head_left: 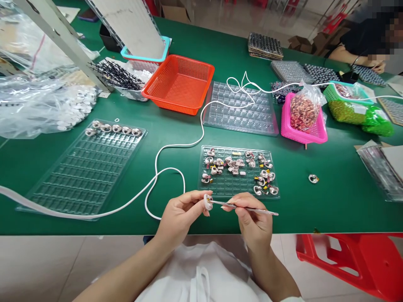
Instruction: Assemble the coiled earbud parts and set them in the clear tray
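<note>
Near the table's front edge, my left hand (184,212) pinches a small white ring-shaped part (208,202) with a yellow bit inside it. My right hand (253,218) is closed around a slim metal hand tool (261,210), held nearly level. Its tip meets the inside of the white part; the exact contact is too small to make out. Just beyond my hands lies a clear plastic tray (231,191) with many similar white parts, some showing yellow and red pieces. A single loose part (313,178) rests on the green table to the right.
A second clear tray (78,176) at left has a few rounded parts along its far end. A white cable (170,146) snakes across the table. Farther back are an orange basket (179,105) and a pink basket (305,136). A red stool (362,260) stands front right; another person sits far right.
</note>
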Demonstrator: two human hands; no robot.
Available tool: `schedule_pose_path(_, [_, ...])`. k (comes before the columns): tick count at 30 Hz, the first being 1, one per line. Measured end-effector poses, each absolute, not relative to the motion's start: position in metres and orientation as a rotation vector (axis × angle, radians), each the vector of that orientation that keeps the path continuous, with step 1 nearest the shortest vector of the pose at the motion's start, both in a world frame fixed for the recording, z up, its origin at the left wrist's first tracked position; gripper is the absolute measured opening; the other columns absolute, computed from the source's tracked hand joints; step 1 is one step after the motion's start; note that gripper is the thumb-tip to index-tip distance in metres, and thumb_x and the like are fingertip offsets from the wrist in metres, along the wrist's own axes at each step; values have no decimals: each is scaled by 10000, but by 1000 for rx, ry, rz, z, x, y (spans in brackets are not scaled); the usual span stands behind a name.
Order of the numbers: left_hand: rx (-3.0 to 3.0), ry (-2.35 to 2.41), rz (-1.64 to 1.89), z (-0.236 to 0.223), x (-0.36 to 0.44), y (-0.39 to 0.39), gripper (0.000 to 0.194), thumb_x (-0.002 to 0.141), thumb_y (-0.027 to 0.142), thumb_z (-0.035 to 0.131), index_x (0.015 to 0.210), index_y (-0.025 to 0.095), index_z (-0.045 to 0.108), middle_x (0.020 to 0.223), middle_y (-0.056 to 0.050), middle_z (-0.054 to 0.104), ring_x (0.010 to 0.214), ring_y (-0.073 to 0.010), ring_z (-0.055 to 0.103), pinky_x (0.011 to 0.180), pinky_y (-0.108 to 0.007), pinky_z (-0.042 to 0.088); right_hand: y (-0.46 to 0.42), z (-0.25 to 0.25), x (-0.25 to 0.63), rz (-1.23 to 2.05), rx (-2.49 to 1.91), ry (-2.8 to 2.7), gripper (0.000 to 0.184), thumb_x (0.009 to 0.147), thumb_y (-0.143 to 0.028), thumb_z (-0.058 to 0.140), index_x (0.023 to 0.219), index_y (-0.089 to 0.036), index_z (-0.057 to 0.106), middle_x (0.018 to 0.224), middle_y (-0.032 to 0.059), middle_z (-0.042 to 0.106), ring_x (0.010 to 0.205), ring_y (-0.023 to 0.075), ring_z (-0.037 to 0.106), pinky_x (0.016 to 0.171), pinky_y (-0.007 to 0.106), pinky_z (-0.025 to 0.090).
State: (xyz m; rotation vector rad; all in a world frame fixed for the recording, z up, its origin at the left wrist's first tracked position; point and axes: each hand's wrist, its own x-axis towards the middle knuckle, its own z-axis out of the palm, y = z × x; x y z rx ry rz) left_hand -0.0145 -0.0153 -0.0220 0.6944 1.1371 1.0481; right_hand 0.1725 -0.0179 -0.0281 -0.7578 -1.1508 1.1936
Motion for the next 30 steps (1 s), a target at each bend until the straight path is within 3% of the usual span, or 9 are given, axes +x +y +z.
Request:
schedule_pose_path(14, [677,1145,1048,-21,-15,-15,157,814,322,802,941,230,816,715,6,734,652,-110,632,695,-207,502,-17,-27,175,1213,-762,-1170,269,954,-111,593,1116,-277,728,1018,62,671,928,211,714,773,396,676])
schedule_pose_path(24, [659,1120,984,-17,-16,-13,145,798,306,800,907,214,822,778,-20,740,629,-122,626,651,-230,514,-7,-26,181,1283,-745,-1158,183,951,-169,622,1058,-261,737,941,44,692,760,182,727,685,361,648])
schedule_pose_path(30, [634,1138,939,-10,-15,-10,150,757,281,801,863,178,825,669,-30,714,583,-148,622,621,-260,492,-2,-20,184,1248,-742,-1256,199,952,-149,607,1065,-248,737,871,52,733,783,198,715,690,359,611])
